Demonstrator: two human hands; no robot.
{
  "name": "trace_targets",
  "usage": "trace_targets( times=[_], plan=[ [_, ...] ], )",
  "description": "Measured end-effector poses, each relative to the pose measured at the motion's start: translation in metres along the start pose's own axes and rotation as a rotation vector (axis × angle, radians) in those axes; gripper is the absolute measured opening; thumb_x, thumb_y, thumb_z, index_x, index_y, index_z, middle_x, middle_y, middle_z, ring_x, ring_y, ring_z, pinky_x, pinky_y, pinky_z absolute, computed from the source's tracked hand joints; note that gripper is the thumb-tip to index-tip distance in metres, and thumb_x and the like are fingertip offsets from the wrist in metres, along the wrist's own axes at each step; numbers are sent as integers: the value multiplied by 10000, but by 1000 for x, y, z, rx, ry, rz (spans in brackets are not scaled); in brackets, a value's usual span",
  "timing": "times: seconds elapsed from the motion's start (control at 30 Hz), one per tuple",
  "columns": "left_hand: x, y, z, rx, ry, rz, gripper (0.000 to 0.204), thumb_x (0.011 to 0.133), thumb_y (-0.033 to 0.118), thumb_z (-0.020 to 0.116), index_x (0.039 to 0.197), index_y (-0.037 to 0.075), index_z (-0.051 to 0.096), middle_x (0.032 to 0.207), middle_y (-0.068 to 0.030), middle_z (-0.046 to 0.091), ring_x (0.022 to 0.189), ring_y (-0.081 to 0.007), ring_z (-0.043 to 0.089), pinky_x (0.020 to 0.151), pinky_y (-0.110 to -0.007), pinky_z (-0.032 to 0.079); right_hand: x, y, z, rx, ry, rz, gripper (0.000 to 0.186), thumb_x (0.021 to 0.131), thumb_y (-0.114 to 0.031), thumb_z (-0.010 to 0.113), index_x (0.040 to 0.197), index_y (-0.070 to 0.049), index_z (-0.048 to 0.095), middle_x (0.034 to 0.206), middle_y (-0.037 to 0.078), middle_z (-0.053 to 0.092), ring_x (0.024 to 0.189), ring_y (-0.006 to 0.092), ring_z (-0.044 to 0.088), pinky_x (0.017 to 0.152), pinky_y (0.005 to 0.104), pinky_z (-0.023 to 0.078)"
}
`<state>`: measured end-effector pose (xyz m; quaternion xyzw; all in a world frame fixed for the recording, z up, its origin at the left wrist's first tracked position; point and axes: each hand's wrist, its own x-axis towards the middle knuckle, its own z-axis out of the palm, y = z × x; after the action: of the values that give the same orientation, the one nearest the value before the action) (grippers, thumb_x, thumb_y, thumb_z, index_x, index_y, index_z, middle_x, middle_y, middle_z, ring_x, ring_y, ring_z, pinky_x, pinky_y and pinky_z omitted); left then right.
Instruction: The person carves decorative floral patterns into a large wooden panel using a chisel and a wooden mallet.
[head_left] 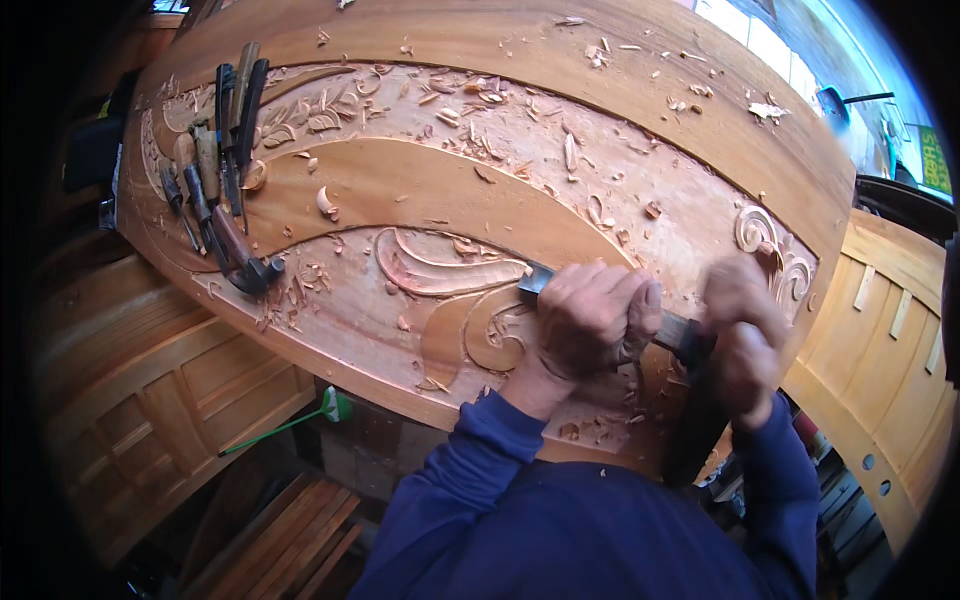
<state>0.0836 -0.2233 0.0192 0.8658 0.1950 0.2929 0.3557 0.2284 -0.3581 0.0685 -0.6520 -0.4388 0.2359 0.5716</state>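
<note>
My left hand (600, 315) is closed around the steel shank of a carving chisel (535, 281). Its blade tip meets the right end of a carved, pinkish leaf scroll (450, 270) on a wooden panel (380, 170). At the chisel's rear end, my right hand (745, 345) is curled into a grip, its upper part smeared by motion. It appears wrapped about the handle, which the fingers mostly hide. A long dark shape (697, 425) lies just below this hand; its kind is unclear.
Several chisels (205, 160) and a hammer (255, 275) lie at the panel's left end. Wood shavings (570, 150) are scattered over the carving. Wooden doors (880, 330) stand to the right, another panelled piece (180, 400) at lower left, beside a green-handled tool (335, 405).
</note>
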Motion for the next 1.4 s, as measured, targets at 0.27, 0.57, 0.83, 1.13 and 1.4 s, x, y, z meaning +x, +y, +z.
trace_targets(
  times=[0.27, 0.57, 0.83, 1.13, 1.4],
  plan=[
    [-3, -2, -3, -3, -28, 56, 234, 1004, 195, 602, 799, 91, 642, 659, -70, 519, 576, -262, 544, 550, -414, 417, 1, -18, 16, -256, -120, 98, 153, 844, -48, 642, 993, -17, 638, 929, 172, 634, 840, 305, 623, 757, 401, 515],
    [-8, -3, 2, -91, -26, 63, 304, 1062, 344, 553, 1011, 74, 684, 666, -76, 528, 568, -271, 565, 543, -416, 431, -2, -32, 6, -198, -444, 560, 291, 1011, -116, 699, 1277, -26, 622, 989, 198, 750, 875, 347, 753, 791, 394, 572],
    [-8, -9, -3, -128, 3, -84, 460, 1069, 403, 405, 875, 80, 668, 704, -107, 606, 560, -301, 563, 568, -445, 438, 10, -30, 22, -212, -469, 423, 229, 987, -110, 717, 1197, -53, 646, 928, 171, 702, 851, 357, 726, 745, 424, 564],
    [-4, -6, -6, 64, -1, 44, 583, 1114, 526, 380, 1079, 54, 721, 812, -96, 636, 683, -271, 591, 626, -412, 436, 13, -17, 5, -335, -435, 222, 306, 929, -134, 762, 1228, -90, 714, 863, 133, 627, 769, 343, 662, 696, 430, 535],
    [-5, -10, 1, -25, -29, 44, 491, 1070, 504, 535, 1113, 49, 713, 772, -82, 645, 643, -288, 611, 593, -429, 464, 27, -23, 0, -318, -505, 323, 272, 914, -164, 803, 1166, -80, 744, 871, 148, 656, 783, 345, 662, 702, 418, 529]
  ],
)
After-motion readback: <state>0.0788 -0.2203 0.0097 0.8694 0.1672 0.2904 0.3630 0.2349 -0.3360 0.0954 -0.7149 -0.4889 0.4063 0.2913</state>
